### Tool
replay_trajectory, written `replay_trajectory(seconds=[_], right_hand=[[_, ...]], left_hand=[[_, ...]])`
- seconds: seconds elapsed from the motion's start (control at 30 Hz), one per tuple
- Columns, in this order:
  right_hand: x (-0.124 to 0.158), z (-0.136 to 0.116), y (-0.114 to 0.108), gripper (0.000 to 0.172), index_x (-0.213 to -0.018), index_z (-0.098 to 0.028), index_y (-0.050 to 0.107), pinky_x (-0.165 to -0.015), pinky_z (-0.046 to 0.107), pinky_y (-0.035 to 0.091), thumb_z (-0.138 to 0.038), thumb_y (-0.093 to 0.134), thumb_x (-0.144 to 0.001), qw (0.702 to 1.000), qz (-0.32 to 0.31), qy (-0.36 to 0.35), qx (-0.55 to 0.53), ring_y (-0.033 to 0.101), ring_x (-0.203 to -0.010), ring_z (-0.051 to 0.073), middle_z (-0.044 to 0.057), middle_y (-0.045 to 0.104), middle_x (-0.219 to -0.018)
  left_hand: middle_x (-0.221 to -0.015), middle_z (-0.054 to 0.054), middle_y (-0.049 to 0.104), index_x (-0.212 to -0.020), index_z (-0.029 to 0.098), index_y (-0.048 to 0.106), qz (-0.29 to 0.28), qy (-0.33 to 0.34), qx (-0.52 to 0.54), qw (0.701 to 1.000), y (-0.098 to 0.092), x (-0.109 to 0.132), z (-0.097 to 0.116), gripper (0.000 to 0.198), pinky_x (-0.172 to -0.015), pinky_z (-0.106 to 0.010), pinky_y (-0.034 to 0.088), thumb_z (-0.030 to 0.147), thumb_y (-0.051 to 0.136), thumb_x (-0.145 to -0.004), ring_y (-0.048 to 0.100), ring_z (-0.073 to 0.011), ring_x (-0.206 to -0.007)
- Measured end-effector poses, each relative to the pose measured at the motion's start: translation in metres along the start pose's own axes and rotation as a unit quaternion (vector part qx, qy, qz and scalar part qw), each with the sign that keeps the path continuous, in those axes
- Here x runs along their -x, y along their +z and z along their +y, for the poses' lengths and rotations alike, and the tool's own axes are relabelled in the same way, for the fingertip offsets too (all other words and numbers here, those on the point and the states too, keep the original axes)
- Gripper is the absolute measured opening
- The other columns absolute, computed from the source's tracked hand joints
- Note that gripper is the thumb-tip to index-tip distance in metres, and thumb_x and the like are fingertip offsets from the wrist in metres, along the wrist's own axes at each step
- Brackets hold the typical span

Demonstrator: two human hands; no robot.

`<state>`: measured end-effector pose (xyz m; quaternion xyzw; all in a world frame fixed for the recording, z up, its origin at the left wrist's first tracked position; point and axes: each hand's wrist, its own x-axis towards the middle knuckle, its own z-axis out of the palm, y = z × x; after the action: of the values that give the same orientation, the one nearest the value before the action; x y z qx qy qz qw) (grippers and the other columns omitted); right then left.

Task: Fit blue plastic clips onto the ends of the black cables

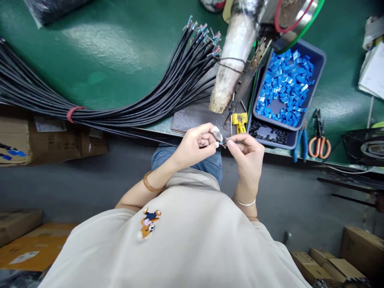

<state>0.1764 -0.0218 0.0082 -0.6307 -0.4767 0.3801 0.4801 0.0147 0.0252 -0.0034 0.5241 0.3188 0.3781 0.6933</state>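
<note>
My left hand is closed around the end of a black cable, and its thumb and forefinger pinch close to the thin coloured wires that fan out there. White wrapping covers its forefinger tip. Opposite it, my right hand pinches the tips of those wires between thumb and forefinger. Both hands hover just off the table's front edge, above my lap. Behind them lies a large bundle of black cables, tied with a red band, its stripped ends showing coloured wires. A yellow tool stands just beyond my fingers.
A grey bin of blue connectors overlaps a tray of small black parts. Blue-handled pliers and orange-handled scissors lie at the table edge. A white-wrapped nozzle hangs over the work spot. Cardboard boxes stand below left.
</note>
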Motion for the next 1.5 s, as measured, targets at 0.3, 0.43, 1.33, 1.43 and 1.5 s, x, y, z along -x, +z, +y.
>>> replay_trajectory(seconds=[0.3, 0.43, 1.33, 1.43, 1.5], right_hand=[[0.016, -0.023, -0.025, 0.018, -0.104, -0.026, 0.066, -0.044, 0.021, 0.037, -0.026, 0.065, -0.086, 0.995, 0.031, -0.097, 0.023, 0.05, -0.049, 0.007, -0.007, 0.056, -0.06], [0.027, -0.048, -0.071, 0.02, -0.103, -0.026, 0.064, -0.05, 0.023, 0.051, -0.017, 0.064, -0.086, 0.984, -0.107, -0.101, 0.104, 0.065, -0.057, 0.01, -0.003, 0.071, -0.073], [-0.117, 0.008, -0.122, 0.006, -0.074, -0.022, 0.054, -0.081, 0.037, 0.042, -0.019, 0.055, -0.079, 0.805, 0.093, -0.097, 0.577, 0.059, -0.087, 0.023, 0.006, 0.063, -0.081], [-0.121, 0.015, -0.124, 0.015, -0.071, -0.024, 0.047, -0.075, 0.033, 0.043, -0.016, 0.059, -0.076, 0.832, 0.141, -0.121, 0.523, 0.056, -0.073, 0.017, 0.003, 0.06, -0.076], [-0.117, 0.015, -0.124, 0.014, -0.075, -0.024, 0.046, -0.067, 0.031, 0.044, -0.016, 0.056, -0.08, 0.852, 0.195, -0.165, 0.457, 0.057, -0.064, 0.014, 0.002, 0.06, -0.075]], left_hand=[[-0.068, -0.001, 0.065, -0.092, 0.012, 0.067, -0.172, -0.015, -0.078, 0.982, -0.014, 0.0, 0.017, 0.016, -0.054, -0.018, 0.043, 0.026, 0.066, -0.084, 0.057, -0.0076, -0.057], [-0.076, -0.005, 0.071, -0.081, 0.013, 0.069, -0.348, 0.099, -0.303, 0.882, -0.008, 0.01, 0.042, 0.016, -0.063, -0.023, 0.045, 0.016, 0.056, -0.089, 0.064, -0.0127, -0.067], [-0.054, 0.002, 0.055, -0.076, 0.013, 0.066, 0.089, -0.05, 0.117, 0.988, -0.004, -0.001, 0.007, 0.019, -0.038, -0.016, 0.02, 0.028, 0.077, -0.073, 0.038, -0.0026, -0.044], [-0.056, 0.002, 0.056, -0.073, 0.013, 0.064, 0.081, -0.024, 0.12, 0.989, -0.002, -0.004, 0.008, 0.019, -0.04, -0.016, 0.027, 0.027, 0.077, -0.073, 0.046, -0.0041, -0.049], [-0.055, 0.002, 0.056, -0.072, 0.014, 0.062, 0.075, -0.022, 0.121, 0.99, -0.001, -0.005, 0.009, 0.019, -0.041, -0.016, 0.029, 0.026, 0.076, -0.073, 0.046, -0.0045, -0.049]])
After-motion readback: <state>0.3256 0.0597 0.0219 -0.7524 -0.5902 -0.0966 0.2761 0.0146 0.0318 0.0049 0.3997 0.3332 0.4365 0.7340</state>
